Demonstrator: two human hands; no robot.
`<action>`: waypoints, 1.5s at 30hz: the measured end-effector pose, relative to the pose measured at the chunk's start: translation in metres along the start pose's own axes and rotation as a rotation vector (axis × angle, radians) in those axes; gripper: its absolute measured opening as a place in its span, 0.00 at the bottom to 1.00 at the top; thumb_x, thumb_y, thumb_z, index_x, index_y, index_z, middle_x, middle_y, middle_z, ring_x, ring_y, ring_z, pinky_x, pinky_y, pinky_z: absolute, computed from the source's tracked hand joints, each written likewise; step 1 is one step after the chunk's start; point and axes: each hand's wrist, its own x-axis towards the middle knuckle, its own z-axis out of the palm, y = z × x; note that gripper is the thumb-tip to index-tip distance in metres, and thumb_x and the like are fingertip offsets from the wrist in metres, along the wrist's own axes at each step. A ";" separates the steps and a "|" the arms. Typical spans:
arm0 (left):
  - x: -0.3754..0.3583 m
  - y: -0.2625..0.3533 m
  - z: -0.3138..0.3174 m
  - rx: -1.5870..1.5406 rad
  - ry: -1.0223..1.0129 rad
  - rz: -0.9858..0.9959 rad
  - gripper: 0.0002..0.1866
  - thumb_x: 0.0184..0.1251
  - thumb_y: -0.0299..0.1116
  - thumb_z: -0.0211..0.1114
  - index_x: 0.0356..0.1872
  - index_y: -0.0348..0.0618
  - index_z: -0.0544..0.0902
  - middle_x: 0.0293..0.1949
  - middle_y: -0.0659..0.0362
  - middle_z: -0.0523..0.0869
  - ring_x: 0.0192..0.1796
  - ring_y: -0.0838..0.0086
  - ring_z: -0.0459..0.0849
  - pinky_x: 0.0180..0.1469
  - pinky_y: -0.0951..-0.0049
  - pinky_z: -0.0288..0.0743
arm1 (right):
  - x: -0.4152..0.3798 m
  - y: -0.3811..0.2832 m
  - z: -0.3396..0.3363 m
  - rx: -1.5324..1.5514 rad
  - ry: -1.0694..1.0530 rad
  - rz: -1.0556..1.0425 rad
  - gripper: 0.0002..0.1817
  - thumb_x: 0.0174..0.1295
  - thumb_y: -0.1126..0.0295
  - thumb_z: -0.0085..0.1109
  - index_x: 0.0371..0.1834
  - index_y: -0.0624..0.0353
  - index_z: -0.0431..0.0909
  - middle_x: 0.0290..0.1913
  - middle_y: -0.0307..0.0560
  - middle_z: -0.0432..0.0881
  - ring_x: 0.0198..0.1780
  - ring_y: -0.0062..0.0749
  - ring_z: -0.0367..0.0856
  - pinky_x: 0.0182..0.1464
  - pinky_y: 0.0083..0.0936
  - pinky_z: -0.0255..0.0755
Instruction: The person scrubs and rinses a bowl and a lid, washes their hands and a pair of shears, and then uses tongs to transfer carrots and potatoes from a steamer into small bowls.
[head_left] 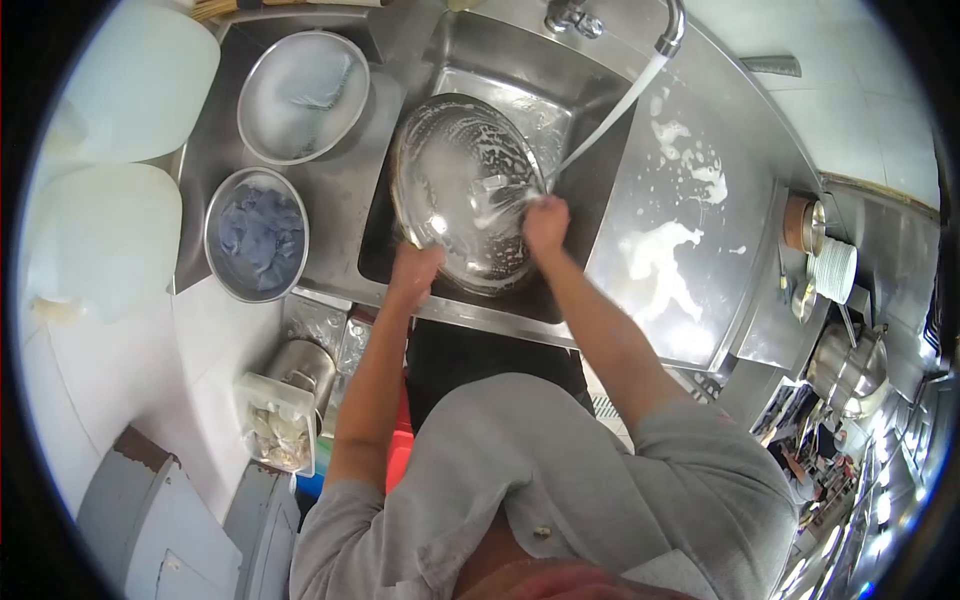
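At the far left of the frame, two large translucent plastic jugs [140,80] stand one above the other. To their right, a round metal bowl [209,238] holds bluish-grey cloth [262,235]; above it, in the upper left, a larger metal bowl [242,112] holds suds and a pale pad [318,78]. A clear plastic container [252,405] sits at lower left, beside a metal pot [303,368].

The large round metal pan [450,180], streaked with suds, lies at upper centre, inside or over the sink [592,125]. The left hand [416,272] is clamped on its lower-left rim. The right hand [546,224] is curled at its right rim, blurred; I cannot tell whether it grips the rim or something else.

A faucet [672,38] at the top, right of centre, pours water [612,118] down and leftward to the pan's right edge, just above the right hand. Right of the sink, white foam [660,268] spreads over the steel counter [745,285]. Farther right are stacked white plates [834,270] and, below them, a shiny steel pot [848,372].
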 end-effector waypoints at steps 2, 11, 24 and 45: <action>-0.001 -0.001 0.006 -0.084 0.003 0.121 0.27 0.48 0.19 0.59 0.55 0.30 0.81 0.44 0.59 0.86 0.45 0.71 0.84 0.49 0.71 0.77 | 0.075 0.031 0.017 -0.173 -0.136 -0.064 0.03 0.54 0.74 0.64 0.25 0.61 0.82 0.31 0.56 0.84 0.35 0.50 0.83 0.46 0.46 0.75; -0.001 -0.007 0.004 -0.051 0.032 0.124 0.20 0.50 0.21 0.59 0.47 0.32 0.83 0.37 0.62 0.84 0.38 0.76 0.81 0.39 0.72 0.74 | -0.008 -0.159 0.004 0.031 -0.216 -1.137 0.12 0.53 0.77 0.63 0.43 0.60 0.82 0.45 0.54 0.82 0.49 0.50 0.81 0.56 0.43 0.76; 0.007 -0.006 -0.003 -0.015 0.021 0.055 0.23 0.47 0.21 0.60 0.49 0.34 0.83 0.39 0.62 0.84 0.41 0.75 0.81 0.45 0.71 0.75 | -0.020 -0.106 -0.032 -0.182 -0.006 -1.156 0.09 0.52 0.78 0.58 0.38 0.65 0.80 0.45 0.66 0.82 0.46 0.61 0.80 0.54 0.47 0.73; 0.010 0.002 0.005 -0.015 0.098 0.107 0.28 0.45 0.22 0.61 0.55 0.32 0.81 0.43 0.60 0.85 0.44 0.71 0.82 0.49 0.70 0.76 | 0.167 -0.011 0.063 -0.118 -0.175 -0.021 0.14 0.69 0.68 0.52 0.43 0.63 0.88 0.49 0.49 0.90 0.54 0.42 0.86 0.56 0.35 0.78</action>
